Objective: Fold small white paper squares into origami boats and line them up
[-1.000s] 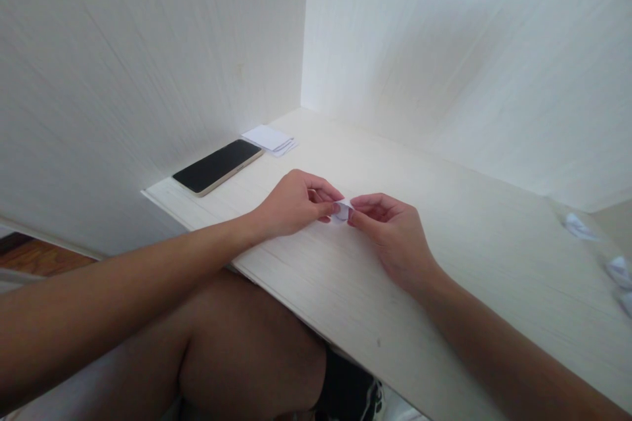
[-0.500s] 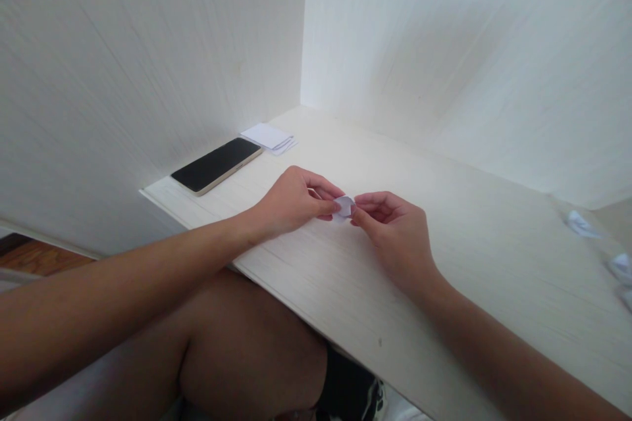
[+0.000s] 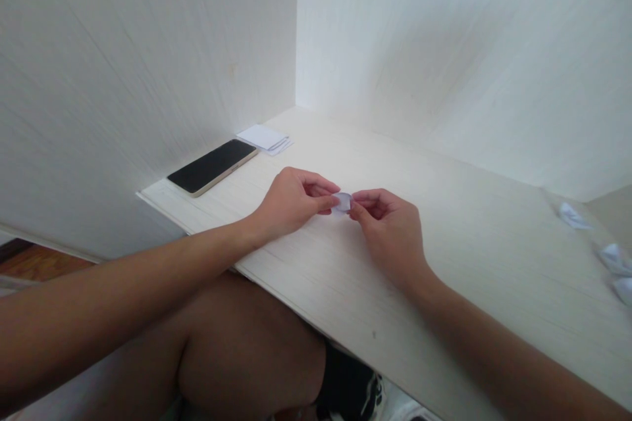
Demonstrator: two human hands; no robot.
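Note:
A small folded piece of white paper (image 3: 343, 202) is held between my two hands, just above the white tabletop (image 3: 316, 276). My left hand (image 3: 301, 198) pinches its left side between thumb and fingers. On the opposite side, my right hand (image 3: 390, 223) grips the paper with thumb and forefinger, the other fingers curled behind. The paper looks curved or partly opened; its exact folds are too small to make out, and fingertips cover both ends.
A smartphone (image 3: 212, 168) with a dark screen lies by the left wall panel. Behind it is a stack of white paper sheets (image 3: 264, 138). Several folded white paper pieces (image 3: 573, 216) lie along the right side. My bent leg (image 3: 251, 342) is under the table's front edge.
Both hands keep hold of the paper while its shape and tilt shift slightly between the fingers. The whole view has moved a little, and the other objects stay in place.

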